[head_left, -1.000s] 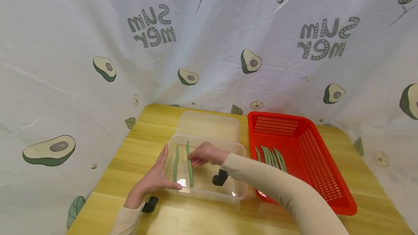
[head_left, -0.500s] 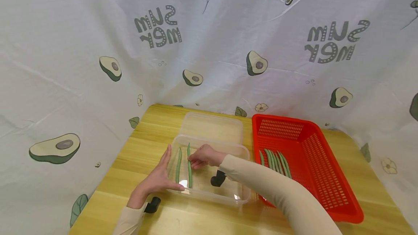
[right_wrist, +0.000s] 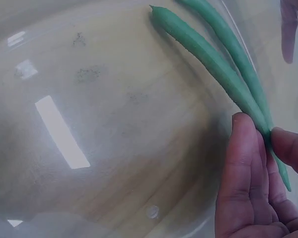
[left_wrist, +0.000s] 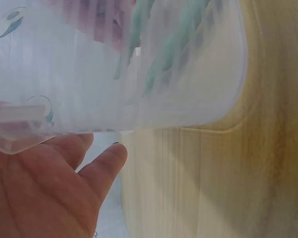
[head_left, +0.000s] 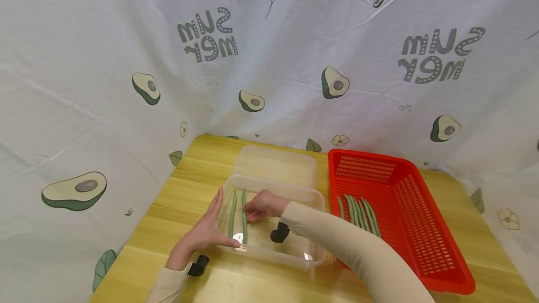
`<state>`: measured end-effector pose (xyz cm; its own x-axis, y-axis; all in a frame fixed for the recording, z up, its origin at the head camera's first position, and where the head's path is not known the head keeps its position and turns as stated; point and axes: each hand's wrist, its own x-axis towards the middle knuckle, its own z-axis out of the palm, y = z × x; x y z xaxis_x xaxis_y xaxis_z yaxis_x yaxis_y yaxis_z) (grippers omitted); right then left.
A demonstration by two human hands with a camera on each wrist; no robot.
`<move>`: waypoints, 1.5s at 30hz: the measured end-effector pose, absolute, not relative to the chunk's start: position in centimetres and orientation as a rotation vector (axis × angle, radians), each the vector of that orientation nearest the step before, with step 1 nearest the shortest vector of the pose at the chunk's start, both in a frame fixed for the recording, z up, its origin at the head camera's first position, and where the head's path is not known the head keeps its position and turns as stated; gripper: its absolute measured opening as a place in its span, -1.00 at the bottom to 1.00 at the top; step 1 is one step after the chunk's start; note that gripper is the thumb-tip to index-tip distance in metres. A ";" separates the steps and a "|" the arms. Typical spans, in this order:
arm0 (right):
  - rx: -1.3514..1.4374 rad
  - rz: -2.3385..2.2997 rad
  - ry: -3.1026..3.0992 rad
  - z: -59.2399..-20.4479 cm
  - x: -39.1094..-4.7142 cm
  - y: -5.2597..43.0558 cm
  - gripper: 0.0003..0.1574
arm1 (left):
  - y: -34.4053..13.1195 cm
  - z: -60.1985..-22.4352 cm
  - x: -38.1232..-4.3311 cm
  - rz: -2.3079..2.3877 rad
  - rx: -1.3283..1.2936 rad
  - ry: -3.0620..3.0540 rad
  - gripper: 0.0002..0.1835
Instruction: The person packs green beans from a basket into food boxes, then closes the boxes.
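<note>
In the head view, a clear plastic container (head_left: 290,259) stands on the table with two green beans inside. My right hand (head_left: 262,204) reaches into it and pinches one green bean (head_left: 244,230) between thumb and fingers; the right wrist view shows the grip near one end of that green bean (right_wrist: 208,59). Close beside it, towards the container's left wall, lies the other green bean (head_left: 232,214). My left hand (head_left: 205,229) rests at the left front corner, fingers straight along the left side and thumb at the front rim. In the left wrist view, the left hand (left_wrist: 64,183) has extended fingers.
On the right of the wooden table (head_left: 236,279) is a red plastic basket (head_left: 421,228) holding several green beans (head_left: 362,216). Behind the container lies a clear lid (head_left: 275,165). A patterned white curtain (head_left: 286,50) hangs at the back and left.
The head view has shifted slightly, so everything sits a little further right. The pinched green bean has come closer to the other bean, with the right hand moving left within the container.
</note>
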<state>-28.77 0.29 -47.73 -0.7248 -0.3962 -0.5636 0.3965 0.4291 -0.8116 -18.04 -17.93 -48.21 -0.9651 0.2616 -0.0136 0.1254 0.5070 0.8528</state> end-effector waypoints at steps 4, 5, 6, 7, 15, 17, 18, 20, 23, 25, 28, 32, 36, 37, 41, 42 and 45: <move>-0.013 -1.349 1.937 -48.0 -28.7 0.3 -0.85 | -17.8 -48.2 -18.1 1.470 0.340 2.592 0.57; -0.020 -1.347 1.934 -48.1 -28.7 0.3 -0.84 | -17.8 -48.2 -18.1 1.471 0.337 2.590 0.57; -0.024 -1.349 1.931 -48.1 -28.6 0.2 -0.84 | -17.8 -48.2 -18.1 1.473 0.334 2.589 0.57; -0.029 -1.352 1.927 -48.2 -28.6 0.2 -0.84 | -17.8 -48.3 -18.2 1.472 0.332 2.590 0.58; -0.038 -1.340 1.912 -48.2 -28.4 0.0 -0.83 | -17.9 -48.5 -18.2 1.476 0.331 2.600 0.59; -0.040 -1.329 1.922 -48.2 -28.4 0.0 -0.83 | -17.8 -48.6 -18.2 1.474 0.335 2.600 0.59; -0.041 -1.326 1.926 -48.3 -28.5 0.0 -0.83 | -17.8 -48.6 -18.2 1.470 0.336 2.599 0.59; -0.041 -1.318 1.935 -48.4 -28.5 0.1 -0.83 | -17.7 -48.6 -18.2 1.465 0.340 2.600 0.59; -0.045 -1.316 1.941 -48.6 -28.6 0.2 -0.83 | -17.7 -48.6 -18.2 1.463 0.338 2.601 0.58; -0.062 -1.304 1.953 -48.5 -28.6 0.3 -0.83 | -17.7 -48.5 -18.2 1.463 0.337 2.603 0.58; -0.109 -1.282 1.965 -48.4 -28.7 0.5 -0.81 | -17.8 -48.4 -18.2 1.462 0.335 2.604 0.58; -0.149 -1.246 1.995 -47.6 -28.8 1.1 -0.79 | -17.8 -48.3 -18.1 1.448 0.328 2.614 0.58; -0.149 -1.242 2.025 -46.4 -28.9 1.8 -0.77 | -17.8 -48.3 -18.1 1.429 0.320 2.626 0.58; -0.150 -1.249 2.022 -46.2 -29.0 2.1 -0.76 | -17.8 -48.3 -18.1 1.426 0.319 2.627 0.58; -0.160 -1.286 1.996 -45.1 -29.4 3.2 -0.70 | -17.8 -48.5 -18.1 1.425 0.316 2.623 0.58; -0.168 -1.296 1.987 -44.8 -29.5 3.6 -0.67 | -17.8 -48.5 -18.1 1.427 0.318 2.624 0.58; -0.192 -1.316 1.976 -43.5 -29.9 4.7 -0.60 | -17.7 -48.6 -18.1 1.439 0.329 2.625 0.59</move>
<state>-29.89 4.74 -43.46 -0.7138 -0.4960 -0.4945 0.2651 0.4622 -0.8462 -18.11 -17.74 -48.58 -0.9678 0.2514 -0.0090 0.1277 0.5217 0.8435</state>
